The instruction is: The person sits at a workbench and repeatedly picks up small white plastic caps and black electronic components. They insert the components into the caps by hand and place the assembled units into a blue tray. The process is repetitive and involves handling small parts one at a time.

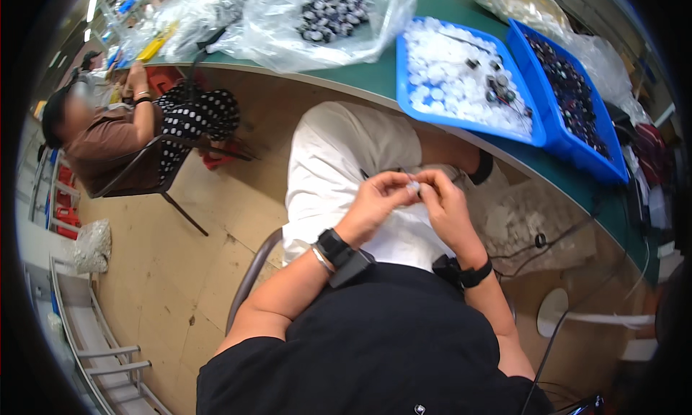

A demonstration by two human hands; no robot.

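The left hand [371,206] and right hand [448,202] meet above the lap, thumbs and forefingers pinched together around a small white piece [414,187]. Fingertips cover most of it, so its full shape cannot be made out, and the remaining fingers curl partly out of sight.

On the green table [448,3], a shallow blue tray [401,80] holds white pieces and a few dark ones, too small to tell apart. Just beside it, a deeper blue bin [561,143] holds dark parts that blur together. A clear bag [270,34] with black-and-white parts is cut off by the upper edge. At left, a seated co-worker [115,137] reaches to the table; what those hands hold is unclear.
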